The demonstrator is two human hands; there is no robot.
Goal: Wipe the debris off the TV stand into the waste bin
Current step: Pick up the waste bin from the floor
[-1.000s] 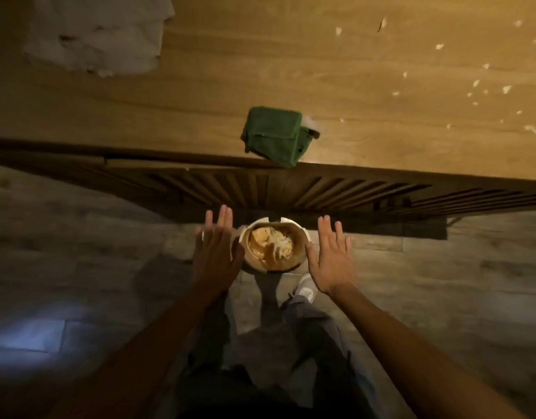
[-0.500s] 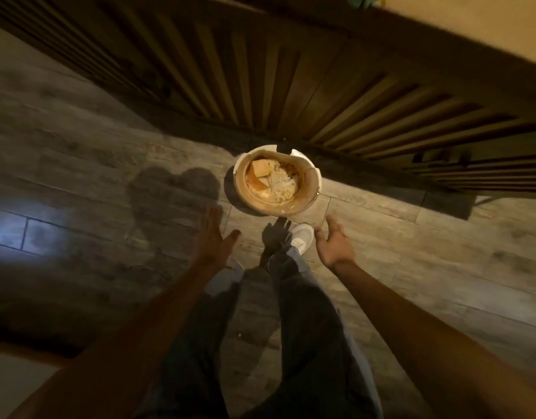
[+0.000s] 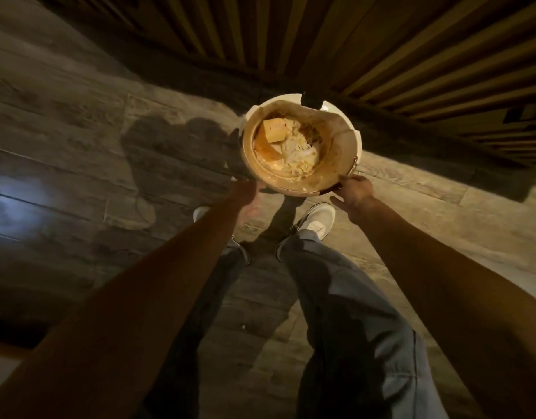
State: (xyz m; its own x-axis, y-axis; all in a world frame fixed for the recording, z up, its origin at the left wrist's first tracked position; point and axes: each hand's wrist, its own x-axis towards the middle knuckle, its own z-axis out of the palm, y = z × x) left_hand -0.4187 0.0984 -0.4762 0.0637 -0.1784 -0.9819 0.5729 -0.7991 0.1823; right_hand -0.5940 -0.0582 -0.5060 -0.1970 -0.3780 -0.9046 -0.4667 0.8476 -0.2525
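Waste bin [image 3: 348,146], round and paper-lined, is gripped at its near rim by left hand [image 3: 251,193] and right hand [image 3: 353,190].

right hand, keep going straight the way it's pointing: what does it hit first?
The right hand points up-left at the waste bin; it would meet the bin's near rim first. It already looks at or touching it, though depth is unclear.

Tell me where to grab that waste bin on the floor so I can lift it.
Grip the waste bin by its rim on opposite sides, reaching down from above. It stands upright, round and open-topped; the left hand and right hand already flank its near edge.
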